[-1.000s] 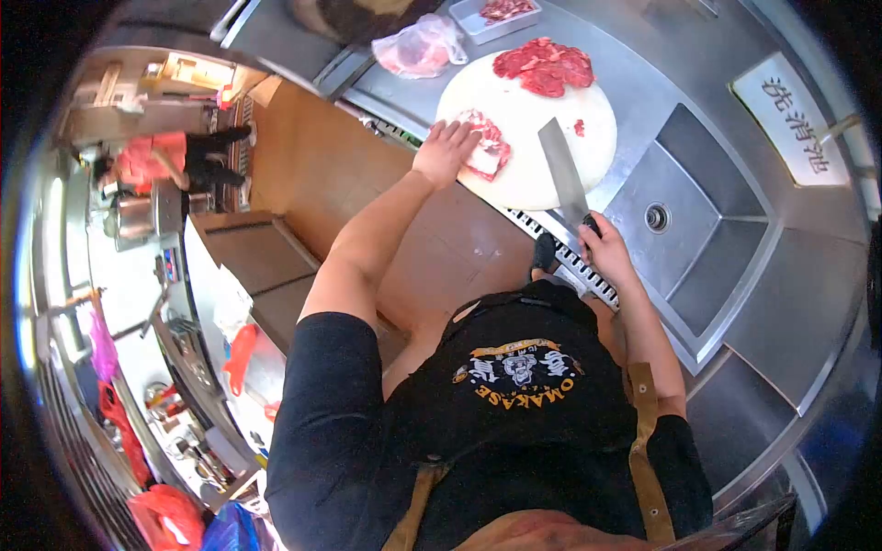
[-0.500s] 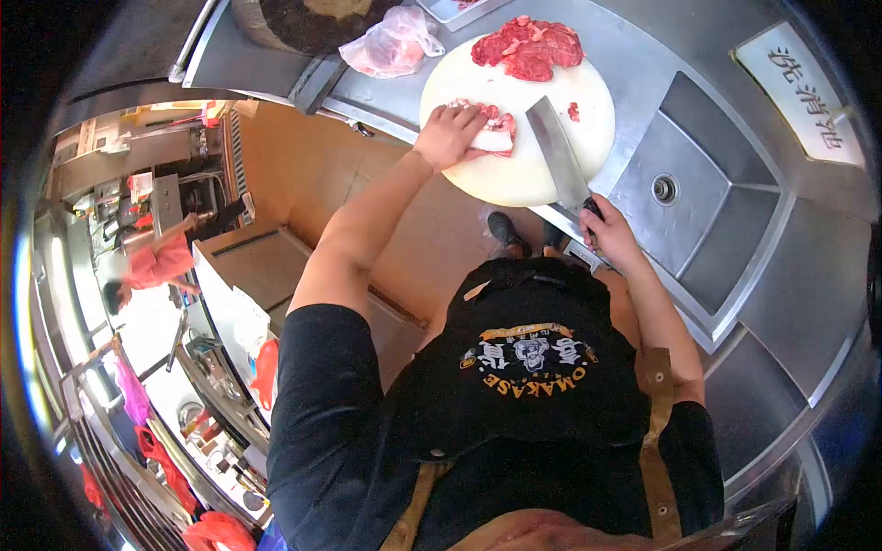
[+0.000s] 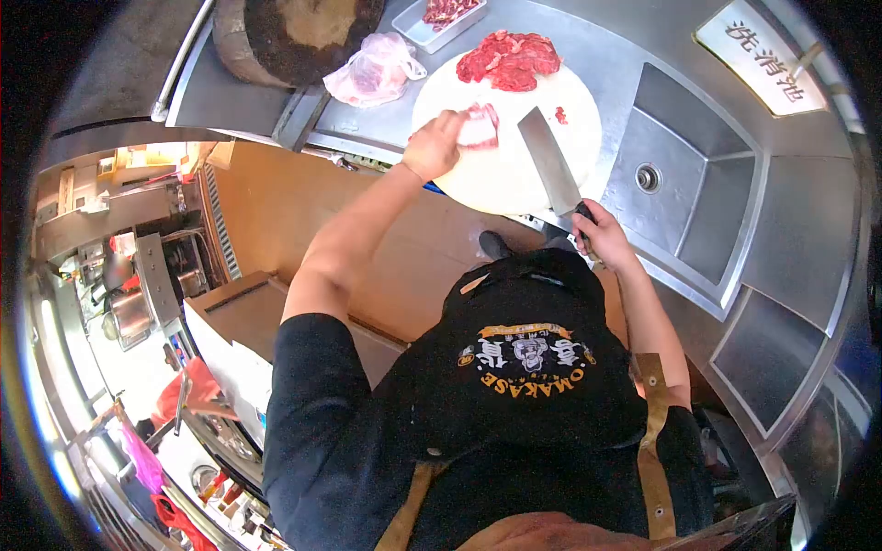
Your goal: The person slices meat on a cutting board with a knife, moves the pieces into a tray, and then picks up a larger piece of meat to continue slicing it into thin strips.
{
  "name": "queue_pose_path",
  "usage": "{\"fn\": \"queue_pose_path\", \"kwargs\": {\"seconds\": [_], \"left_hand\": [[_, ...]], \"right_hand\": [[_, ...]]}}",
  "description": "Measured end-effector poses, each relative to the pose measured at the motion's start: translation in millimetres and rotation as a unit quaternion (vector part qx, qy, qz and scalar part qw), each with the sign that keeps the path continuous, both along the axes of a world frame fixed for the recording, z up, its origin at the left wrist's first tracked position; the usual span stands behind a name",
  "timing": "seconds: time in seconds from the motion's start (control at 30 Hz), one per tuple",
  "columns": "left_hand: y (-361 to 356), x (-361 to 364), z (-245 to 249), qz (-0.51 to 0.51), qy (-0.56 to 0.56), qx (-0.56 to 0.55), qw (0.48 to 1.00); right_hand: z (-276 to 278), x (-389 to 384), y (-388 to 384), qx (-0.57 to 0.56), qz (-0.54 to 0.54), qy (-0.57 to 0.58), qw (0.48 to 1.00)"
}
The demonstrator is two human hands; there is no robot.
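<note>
My left hand grips a fatty piece of raw meat and holds it at the left side of a round white cutting board. My right hand is closed around the dark handle of a cleaver, whose wide blade lies over the board's middle, right of the meat. A pile of red sliced meat rests on the board's far side, and one small red scrap lies beside the blade.
A steel sink with a drain is right of the board. A plastic bag of meat, a metal tray with meat and a round wooden chopping block stand at the far left. A sign lies beyond the sink.
My left hand has gone from pressing the meat flat on the board to gripping and lifting it. The cleaver has stayed over the board. My head view has shifted.
</note>
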State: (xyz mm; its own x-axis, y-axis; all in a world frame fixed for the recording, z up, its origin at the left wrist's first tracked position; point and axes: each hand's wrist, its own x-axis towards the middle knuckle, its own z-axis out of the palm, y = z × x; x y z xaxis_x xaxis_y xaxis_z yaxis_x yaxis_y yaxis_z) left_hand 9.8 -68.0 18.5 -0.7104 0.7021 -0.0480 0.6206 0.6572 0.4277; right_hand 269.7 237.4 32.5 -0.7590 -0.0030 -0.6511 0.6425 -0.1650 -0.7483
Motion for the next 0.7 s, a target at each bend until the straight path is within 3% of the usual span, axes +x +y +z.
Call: {"fn": "queue_pose_path", "kwargs": {"seconds": [0.07, 0.1, 0.13, 0.2, 0.3, 0.33, 0.4, 0.43, 0.47, 0.6, 0.7], "left_hand": [[18, 1, 57, 0.154, -0.193, 0.063, 0.967], [17, -4, 50, 0.158, -0.307, 0.181, 0.921], [11, -11, 39, 0.16, -0.412, 0.294, 0.847], [10, -1, 40, 0.129, -0.6, 0.473, 0.632], [19, 26, 13, 0.16, -0.684, 0.467, 0.537], [35, 40, 7, 0.261, -0.629, 0.432, 0.592], [52, 57, 3, 0.331, -0.44, 0.222, 0.805], [59, 62, 0, 0.348, -0.325, 0.101, 0.873], [62, 68, -17, 0.345, -0.26, 0.111, 0.895], [56, 71, -25, 0.365, -0.324, 0.211, 0.847], [52, 79, -26, 0.322, -0.156, 0.013, 0.934]], "right_hand": [[6, -3, 3, -0.004, -0.006, 0.013, 1.0], [10, -5, 8, 0.007, 0.001, 0.01, 1.0], [13, -7, 13, 0.016, 0.009, 0.005, 1.0], [3, -11, 26, 0.036, 0.035, 0.014, 0.999], [4, -19, 45, 0.065, 0.047, 0.019, 0.997], [5, -24, 52, 0.07, 0.051, 0.016, 0.996], [-6, -29, 68, 0.05, 0.062, 0.012, 0.997], [-6, -34, 74, 0.047, 0.07, 0.017, 0.996], [-8, -40, 78, 0.067, 0.097, 0.028, 0.993], [-7, -50, 88, 0.118, 0.168, 0.028, 0.978], [-5, -59, 92, 0.084, 0.17, 0.02, 0.982]]}}
